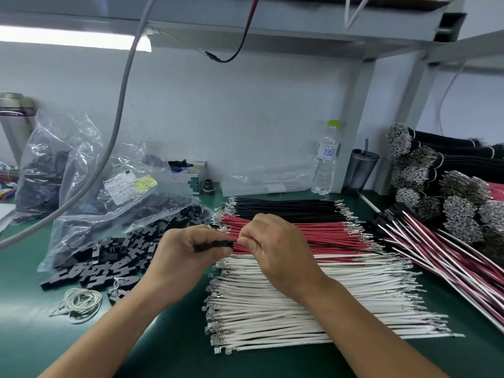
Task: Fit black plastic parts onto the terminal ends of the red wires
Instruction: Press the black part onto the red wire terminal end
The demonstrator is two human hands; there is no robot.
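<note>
My left hand (183, 251) pinches a black plastic part (218, 244) between thumb and fingers, over the left end of the red wire pile (321, 236). My right hand (275, 248) is closed right beside it, fingertips meeting the part's right end; a wire in it is mostly hidden by the fingers. Loose black plastic parts (117, 257) spill from a clear bag (109, 203) to the left. Red wires with metal terminals lie between black wires (286, 208) and white wires (300, 304).
Finished assemblies of red and white wires (441, 257) lie at the right, below bundled black wires (450, 159). A water bottle (326, 159), a cup (361, 167) and a small box (191, 173) stand at the back. Rubber bands (79, 304) lie front left. A grey hose (120, 110) hangs across.
</note>
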